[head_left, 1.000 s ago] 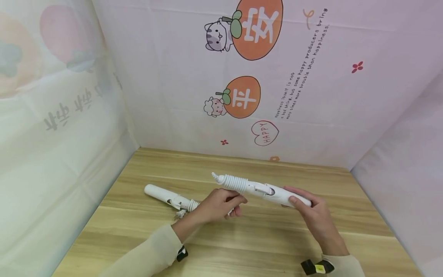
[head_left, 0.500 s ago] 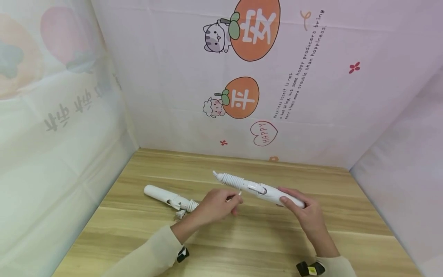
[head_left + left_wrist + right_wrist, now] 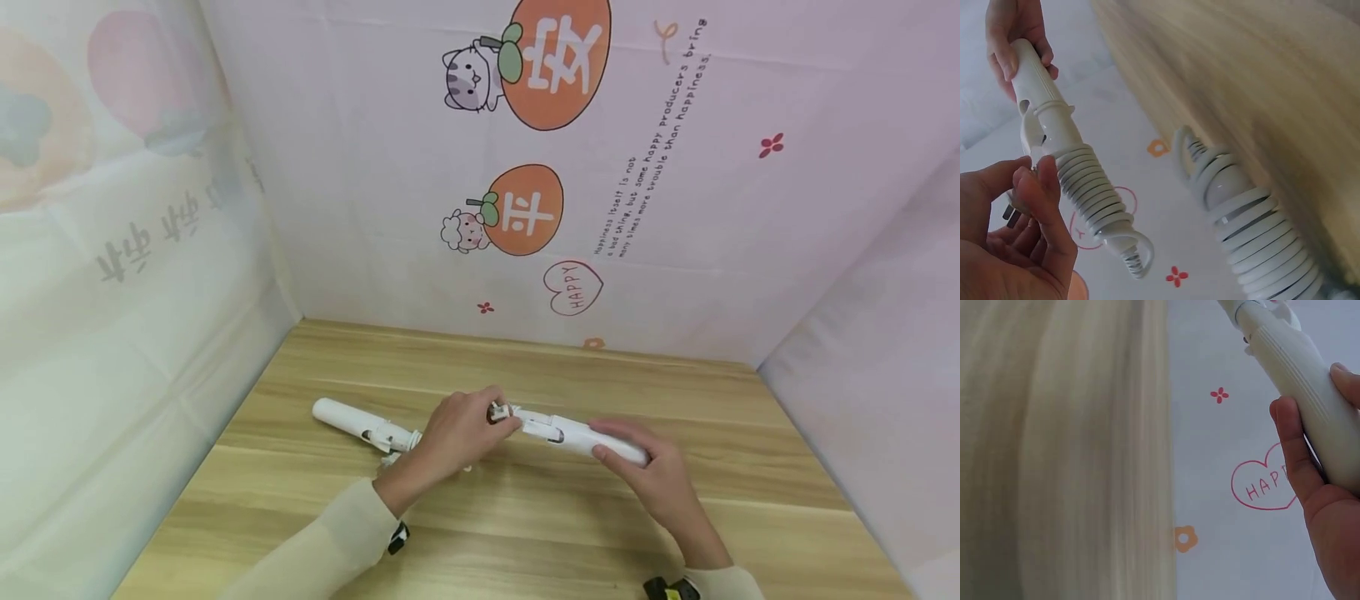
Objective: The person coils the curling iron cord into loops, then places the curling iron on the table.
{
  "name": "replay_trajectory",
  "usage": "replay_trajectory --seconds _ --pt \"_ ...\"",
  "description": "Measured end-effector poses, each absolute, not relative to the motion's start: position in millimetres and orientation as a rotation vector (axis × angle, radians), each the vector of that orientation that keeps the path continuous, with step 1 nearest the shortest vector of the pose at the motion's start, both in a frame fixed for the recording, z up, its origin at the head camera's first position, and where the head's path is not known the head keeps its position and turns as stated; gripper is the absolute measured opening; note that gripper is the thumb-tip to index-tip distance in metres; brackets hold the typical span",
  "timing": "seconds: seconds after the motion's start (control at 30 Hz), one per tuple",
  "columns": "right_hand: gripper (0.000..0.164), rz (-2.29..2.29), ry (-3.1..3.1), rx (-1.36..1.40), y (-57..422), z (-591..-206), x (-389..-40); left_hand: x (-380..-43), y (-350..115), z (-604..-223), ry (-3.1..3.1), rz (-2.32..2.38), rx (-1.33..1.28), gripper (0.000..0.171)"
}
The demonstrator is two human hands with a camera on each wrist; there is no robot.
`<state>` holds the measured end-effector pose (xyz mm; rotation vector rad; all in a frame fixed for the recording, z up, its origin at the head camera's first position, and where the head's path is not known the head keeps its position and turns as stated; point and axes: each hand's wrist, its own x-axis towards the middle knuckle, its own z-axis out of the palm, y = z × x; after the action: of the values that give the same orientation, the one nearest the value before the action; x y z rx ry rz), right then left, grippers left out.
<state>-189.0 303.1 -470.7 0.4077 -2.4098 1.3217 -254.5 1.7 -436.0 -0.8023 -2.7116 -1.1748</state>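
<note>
My right hand point(image 3: 654, 471) grips a white curling iron point(image 3: 581, 438) by its smooth end, thumb on the near side. The iron is held above the table, its lever facing up. White cord is coiled tightly round its other end, seen in the left wrist view as a cord coil point(image 3: 1092, 187). My left hand point(image 3: 459, 429) pinches the cord's plug point(image 3: 1012, 215) between thumb and fingers beside the lever; its metal prongs show. In the head view this hand covers most of the coil. A second white curling iron point(image 3: 347, 418) lies on the table, partly behind my left wrist.
The wood-grain table point(image 3: 570, 533) meets a printed cloth backdrop point(image 3: 375, 208) at the back. More cloth hangs on the left side point(image 3: 150, 350) and right side point(image 3: 862, 358). The second iron's coiled cord point(image 3: 1260, 247) lies close below my left wrist.
My left hand has moved up to the held iron, and the plug now sits beside the lever. My right hand and the iron have shifted slightly left and down. The second iron stayed put.
</note>
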Motion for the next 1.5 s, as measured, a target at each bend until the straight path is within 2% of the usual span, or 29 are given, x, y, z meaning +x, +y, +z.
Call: replay_trajectory --seconds 0.3,0.47,0.6,0.9,1.03,1.27,1.5 --pt "0.04 1.19 -2.414 0.47 293.7 -483.1 -184.3 -267.0 11.0 -456.5 -2.741 -1.342 -0.705 0.022" --pt "0.045 1.037 -2.38 0.566 290.0 -488.3 -184.8 -272.9 21.9 -464.9 -2.742 -1.347 -0.726 0.02" --pt "0.049 0.983 -2.337 0.665 289.7 -492.3 -184.8 -275.3 28.0 -471.9 -2.742 -1.522 -0.671 0.018" --pt "0.043 0.917 -2.336 0.667 288.6 -498.7 -182.9 -281.3 41.8 -481.9 -2.726 -1.93 -0.522 0.018" --pt "0.042 0.937 -2.318 0.644 284.5 -495.2 -181.4 -284.0 48.1 -479.9 -2.732 -1.854 -0.525 0.019" --pt "0.045 0.881 -2.375 0.615 284.2 -498.3 -181.8 -294.0 69.1 -484.6 -2.805 -1.368 -0.657 0.015" --pt "0.043 0.83 -2.54 0.571 283.5 -500.6 -182.0 -315.3 87.8 -512.6 -2.782 -1.203 -0.707 0.023"
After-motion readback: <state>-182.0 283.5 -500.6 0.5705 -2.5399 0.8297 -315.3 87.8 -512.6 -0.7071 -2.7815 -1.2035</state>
